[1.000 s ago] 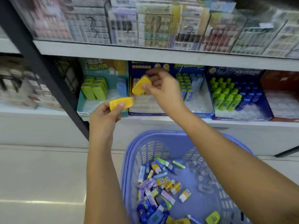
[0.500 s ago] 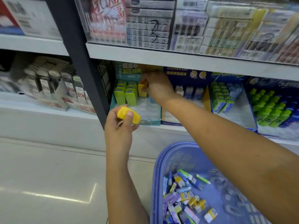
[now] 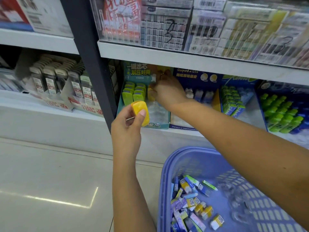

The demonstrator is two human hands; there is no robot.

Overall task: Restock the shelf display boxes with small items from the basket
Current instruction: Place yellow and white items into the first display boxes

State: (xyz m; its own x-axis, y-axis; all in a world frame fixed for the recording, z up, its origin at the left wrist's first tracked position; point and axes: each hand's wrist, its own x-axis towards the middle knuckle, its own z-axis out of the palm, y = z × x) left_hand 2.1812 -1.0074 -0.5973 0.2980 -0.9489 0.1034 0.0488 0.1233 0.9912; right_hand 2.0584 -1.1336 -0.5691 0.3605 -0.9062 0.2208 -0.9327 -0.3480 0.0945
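- Pinching a yellow piece [image 3: 140,113] between thumb and fingertips, the left hand [image 3: 127,129] held it in the air just in front of the near wall of the teal display box [image 3: 157,125] on the lower shelf [image 3: 180,131].
- The right hand [image 3: 168,92] reached to the far part of that box, its fingers curled round the other yellow piece [image 3: 151,94]. That piece stood upright just right of the rows of green pieces [image 3: 133,94].
- A second before, both yellow pieces had been held in the air on the near side of the shelf, the right one in front of the blue box [image 3: 197,77]. Since then the right hand had carried its piece left and into the teal box, and the left hand had come up closer to the box front.
- This placement looked nearly finished, with only the letting go left to do. The left hand's piece seemed ready to follow into the clear tray slots [image 3: 157,111] nearer the front.
- The purple basket [image 3: 168,164] sat near and to the right, below the shelf. Many small wrapped items [image 3: 192,198] lay in it, so the restocking appeared far from done.
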